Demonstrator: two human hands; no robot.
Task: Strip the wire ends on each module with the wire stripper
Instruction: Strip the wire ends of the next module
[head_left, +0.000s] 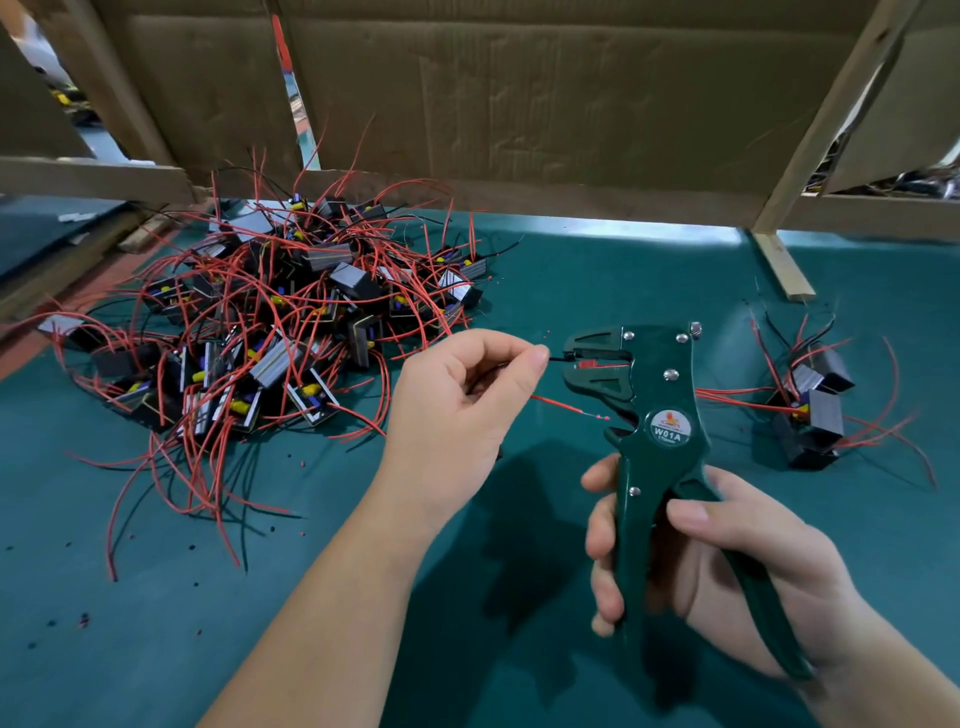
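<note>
Right hand grips wire stripper; left hand feeds black wire.

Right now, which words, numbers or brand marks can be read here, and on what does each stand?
"W01A": round sticker on the green wire stripper.
Small line under it and orange logo above it: too blurred to read.
Pile of modules: no print that can be read.

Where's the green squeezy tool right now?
In the head view it is right of centre: the green wire stripper stands upright in the right hand, its head beside the left hand, which pinches a black wire reaching into it.
</note>
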